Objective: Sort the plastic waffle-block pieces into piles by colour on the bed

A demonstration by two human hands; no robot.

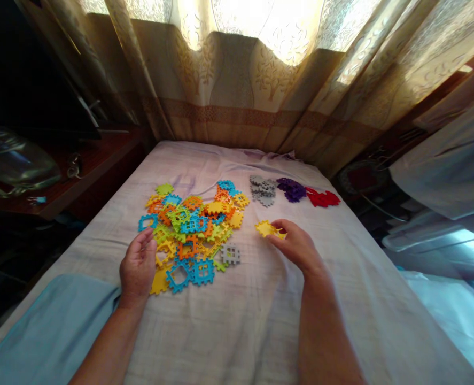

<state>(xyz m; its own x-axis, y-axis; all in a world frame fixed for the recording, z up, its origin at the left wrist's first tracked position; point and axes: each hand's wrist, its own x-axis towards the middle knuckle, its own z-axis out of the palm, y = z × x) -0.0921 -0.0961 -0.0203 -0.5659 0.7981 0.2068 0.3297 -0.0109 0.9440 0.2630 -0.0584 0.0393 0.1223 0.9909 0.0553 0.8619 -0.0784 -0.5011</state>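
Note:
My right hand [296,243] is closed on a yellow interlocking plastic tile [264,229], thumb and fingers at its right side, low over the sheet. More yellow shows between the fingers, but I cannot tell whether it is a second tile. At the left edge of a mixed pile of interlocking tiles [196,223] is my left hand [138,267], loosely curled with nothing visible in it. Just beyond its fingertips lies a blue tile [147,221]. A grey window-shaped tile [231,254] lies at the pile's right edge. Blue, yellow, orange and green tiles make up the heap.
Toward the back right lie separate groups of grey tiles [263,190], purple tiles [292,190] and red tiles [323,198]. A light blue cloth [56,321] covers the bed's left front. A glass jug [18,160] stands on the dark wooden furniture at left; curtains [237,80] hang behind.

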